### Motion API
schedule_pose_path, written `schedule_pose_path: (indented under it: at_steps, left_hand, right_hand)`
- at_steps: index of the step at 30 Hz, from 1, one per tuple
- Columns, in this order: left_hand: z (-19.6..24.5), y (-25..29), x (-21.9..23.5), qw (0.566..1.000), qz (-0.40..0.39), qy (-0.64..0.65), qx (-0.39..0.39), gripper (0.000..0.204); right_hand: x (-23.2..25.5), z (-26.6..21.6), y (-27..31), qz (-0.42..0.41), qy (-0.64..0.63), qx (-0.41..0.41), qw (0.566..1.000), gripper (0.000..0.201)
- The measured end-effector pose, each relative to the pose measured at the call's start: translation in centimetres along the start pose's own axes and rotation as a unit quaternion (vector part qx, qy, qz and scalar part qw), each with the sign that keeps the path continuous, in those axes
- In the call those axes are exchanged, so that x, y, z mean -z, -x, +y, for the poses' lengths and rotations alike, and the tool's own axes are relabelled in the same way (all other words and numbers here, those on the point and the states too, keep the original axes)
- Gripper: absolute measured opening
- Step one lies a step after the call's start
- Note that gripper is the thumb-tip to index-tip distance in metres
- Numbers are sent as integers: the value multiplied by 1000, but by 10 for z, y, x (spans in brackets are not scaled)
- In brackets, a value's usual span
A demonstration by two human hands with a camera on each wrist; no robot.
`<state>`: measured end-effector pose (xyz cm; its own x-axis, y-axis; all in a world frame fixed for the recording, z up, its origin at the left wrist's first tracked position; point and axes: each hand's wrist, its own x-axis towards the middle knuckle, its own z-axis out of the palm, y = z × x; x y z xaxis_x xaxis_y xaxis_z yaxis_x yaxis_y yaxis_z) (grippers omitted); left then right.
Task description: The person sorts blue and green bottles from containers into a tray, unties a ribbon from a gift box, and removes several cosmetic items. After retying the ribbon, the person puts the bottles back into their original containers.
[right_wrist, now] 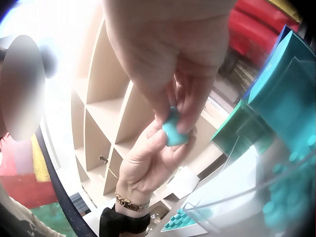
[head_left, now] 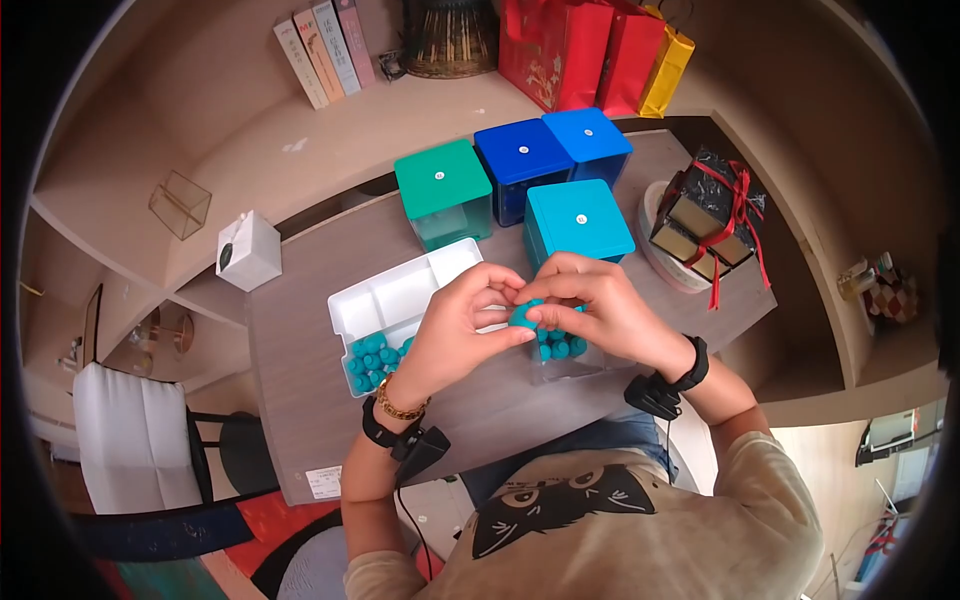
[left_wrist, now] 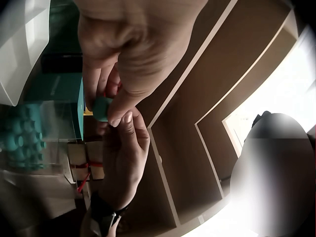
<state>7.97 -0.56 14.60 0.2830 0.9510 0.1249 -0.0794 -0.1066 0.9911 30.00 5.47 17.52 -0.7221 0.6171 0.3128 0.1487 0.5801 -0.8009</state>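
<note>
A small teal rounded piece is held up over the table between my two hands. My left hand pinches it between thumb and fingers. From the other side my right hand also pinches it, the fingertips of both hands meeting around it. The right wrist view shows the piece as short, smooth and narrower at the top. More teal knob-like pieces lie in the near compartment of a white divided tray on the left. Below my right hand stands a clear box holding several similar pieces.
Beyond my hands stand a teal-lidded box, a green-lidded box and two blue-lidded boxes. Ribbon-tied black boxes sit at the right on a round pale container. A white tissue box is at the far left.
</note>
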Motion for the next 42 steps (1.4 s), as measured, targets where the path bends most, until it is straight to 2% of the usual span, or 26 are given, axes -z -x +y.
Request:
schedule_pose_path:
  at_steps: [5,7,10,13,17,23,29,32,35,37,41,42]
  left_hand:
    - [-2,0,-2,998,-13,-58,-24,47]
    - [3,2,-5,994,-24,-108,-23,41]
    - [7,6,0,981,-37,-191,4,29]
    - [4,4,-2,976,-17,-218,11,21]
    - [-3,3,-5,955,-14,-295,-18,18]
    - [-5,12,11,914,-59,-401,-4,27]
    - [7,26,25,854,-143,-497,59,38]
    - [7,41,21,802,-168,-556,136,39]
    - [-11,67,14,766,-164,-583,214,39]
    - [-40,89,15,782,-126,-578,198,40]
    - [-50,100,10,833,-44,-527,163,43]
    - [-44,97,8,881,-27,-441,168,40]
  right_hand:
    - [14,-11,3,-23,15,-37,999,18]
    - [21,-9,8,-34,34,-26,998,15]
    - [35,-8,18,-68,136,2,988,11]
    - [37,-4,23,-108,141,-31,984,12]
    - [23,1,22,-90,186,13,978,14]
    - [10,1,25,-82,229,80,967,13]
    - [9,-7,27,-82,250,91,960,13]
    - [13,-6,28,-80,249,85,961,14]
    - [19,-3,28,-73,242,83,964,15]
    - [21,-1,30,-70,234,81,966,15]
    - [20,7,34,-66,219,80,970,19]
    - [20,5,33,-72,215,74,971,20]
